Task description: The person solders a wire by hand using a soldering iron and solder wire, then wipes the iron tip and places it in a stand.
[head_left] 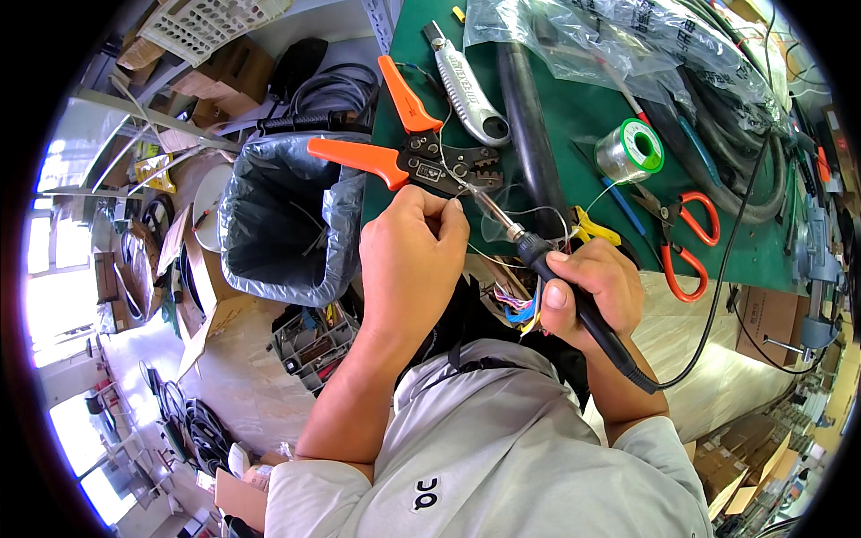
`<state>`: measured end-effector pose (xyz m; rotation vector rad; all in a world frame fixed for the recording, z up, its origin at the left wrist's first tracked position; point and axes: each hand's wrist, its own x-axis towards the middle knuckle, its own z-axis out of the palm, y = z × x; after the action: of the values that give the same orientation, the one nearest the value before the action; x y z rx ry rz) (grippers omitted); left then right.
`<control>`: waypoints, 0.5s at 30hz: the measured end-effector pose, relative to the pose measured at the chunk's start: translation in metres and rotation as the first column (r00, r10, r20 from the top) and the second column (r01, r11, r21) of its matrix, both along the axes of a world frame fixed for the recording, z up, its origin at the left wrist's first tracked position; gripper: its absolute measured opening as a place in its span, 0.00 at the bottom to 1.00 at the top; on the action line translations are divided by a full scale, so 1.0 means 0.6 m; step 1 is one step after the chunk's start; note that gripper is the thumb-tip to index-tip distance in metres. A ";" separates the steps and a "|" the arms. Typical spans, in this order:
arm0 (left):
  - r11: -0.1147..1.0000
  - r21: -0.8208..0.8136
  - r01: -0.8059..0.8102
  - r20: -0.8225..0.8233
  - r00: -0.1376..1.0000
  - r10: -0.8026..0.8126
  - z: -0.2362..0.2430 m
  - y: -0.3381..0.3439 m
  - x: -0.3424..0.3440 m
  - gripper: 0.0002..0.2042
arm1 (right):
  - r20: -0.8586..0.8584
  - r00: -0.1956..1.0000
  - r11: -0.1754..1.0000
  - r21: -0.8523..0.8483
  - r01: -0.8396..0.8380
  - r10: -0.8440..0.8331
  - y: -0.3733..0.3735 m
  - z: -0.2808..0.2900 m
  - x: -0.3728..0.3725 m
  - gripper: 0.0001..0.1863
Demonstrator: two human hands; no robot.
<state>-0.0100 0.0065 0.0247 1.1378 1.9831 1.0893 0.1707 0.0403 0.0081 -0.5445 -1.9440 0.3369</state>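
The right hand [594, 285] is closed like a fist around the black handle of a soldering iron [547, 269], thumb on top, and the black cable leaves from under the wrist. The metal tip points up and to the left, toward the fingertips of the left hand [414, 260]. This hand is closed in a pinch on a thin pale wire [446, 161] (it is very fine, and I cannot tell exactly how the fingers meet on it). The wire is held just in front of the iron tip, above the near edge of the green cutting mat [574, 108], probably so that the hot tip can reach its end while the fingers stay behind.

Just beyond the left hand lies a crimping tool with orange handles and a dark steel head [421, 152], and beside it a silver utility knife [471, 90]. A spool of solder wire with a green core [630, 150] stands near the right hand, with a loose strand curving from it toward the iron. Orange-handled scissors [686, 238] lie to the right of it. A bundle of coloured thin wires [518, 303] hangs between the two hands, close to the body. On the left, beside the bench, stands a bin lined with a grey plastic bag [278, 220].
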 end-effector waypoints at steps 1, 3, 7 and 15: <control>1.000 -0.003 0.004 -0.009 1.000 -0.004 0.001 0.001 0.000 0.12 | -0.002 1.000 1.000 0.005 0.001 -0.001 0.001 -0.001 0.000 0.09; 1.000 0.009 0.010 -0.025 1.000 -0.010 -0.002 0.000 -0.001 0.12 | -0.007 1.000 1.000 0.015 0.004 -0.004 0.002 -0.004 0.002 0.08; 1.000 0.003 0.012 -0.025 1.000 -0.012 -0.001 -0.001 -0.002 0.11 | -0.007 1.000 1.000 0.025 0.007 -0.007 0.004 -0.003 0.001 0.08; 1.000 -0.011 0.018 -0.056 0.998 -0.019 -0.001 0.004 -0.001 0.11 | 0.003 1.000 1.000 0.013 0.001 -0.001 0.002 0.000 0.003 0.08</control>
<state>-0.0108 0.0089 0.0243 1.1909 2.0145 1.0472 0.1727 0.0414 0.0082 -0.5381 -1.9469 0.3228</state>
